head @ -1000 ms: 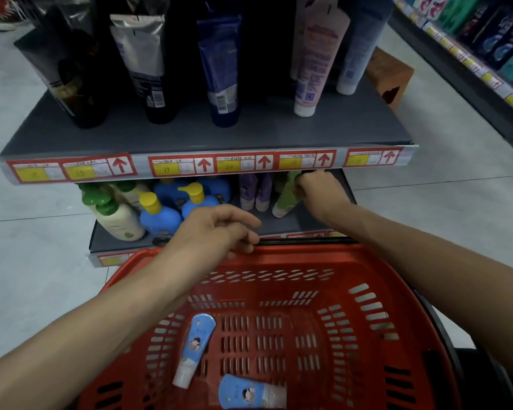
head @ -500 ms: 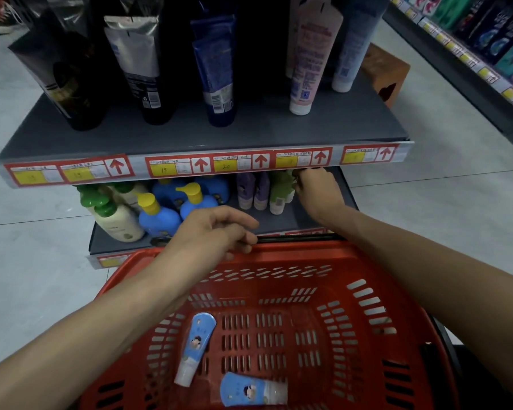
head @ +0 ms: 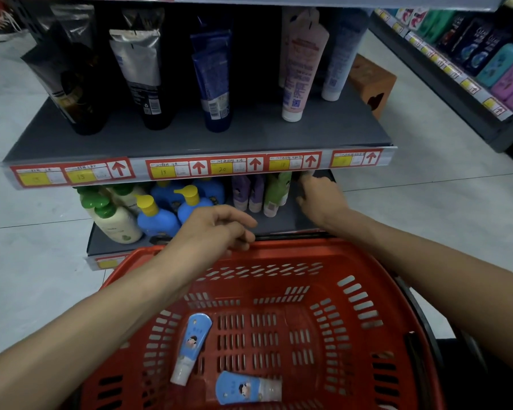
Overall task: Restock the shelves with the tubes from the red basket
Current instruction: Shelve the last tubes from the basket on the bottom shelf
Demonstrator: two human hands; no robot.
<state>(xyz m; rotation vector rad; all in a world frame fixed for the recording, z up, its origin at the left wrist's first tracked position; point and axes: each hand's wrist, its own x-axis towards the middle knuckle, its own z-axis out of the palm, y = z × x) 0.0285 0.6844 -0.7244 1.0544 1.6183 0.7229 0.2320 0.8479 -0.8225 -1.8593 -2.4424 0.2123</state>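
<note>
Directly ahead of me the grey upper shelf (head: 190,137) carries five tall tubes in its front row, all upright on their caps: a black one, a silver-and-black one, a dark blue one, a pink one and a pale one. A price strip (head: 202,168) with red arrows and yellow tags runs along its front edge. On the lower shelf (head: 279,223) beneath sit cream pump bottles (head: 119,224) with green tops, blue pump bottles (head: 157,221) with yellow tops, two purple tubes (head: 248,192) and green tubes (head: 274,193) just beside them; the overhang hides how many stand further back. Close against that shelf is the red basket (head: 308,253), and it holds two light blue tubes (head: 191,347): one lies slanted on the basket floor, the other lies flat near the rim closest to me. My left hand (head: 216,229) hangs over the basket's far rim with the fingers loosely bent and nothing in them. My right hand (head: 320,199) reaches onto the lower shelf just right of the green tubes; its fingertips vanish under the price strip, so I cannot tell whether it has hold of anything. Pale floor tiles (head: 27,232) spread around, a brown wooden stool (head: 370,81) stands behind the shelves on the right, and another stocked shelf (head: 444,66) lines the far right.
</note>
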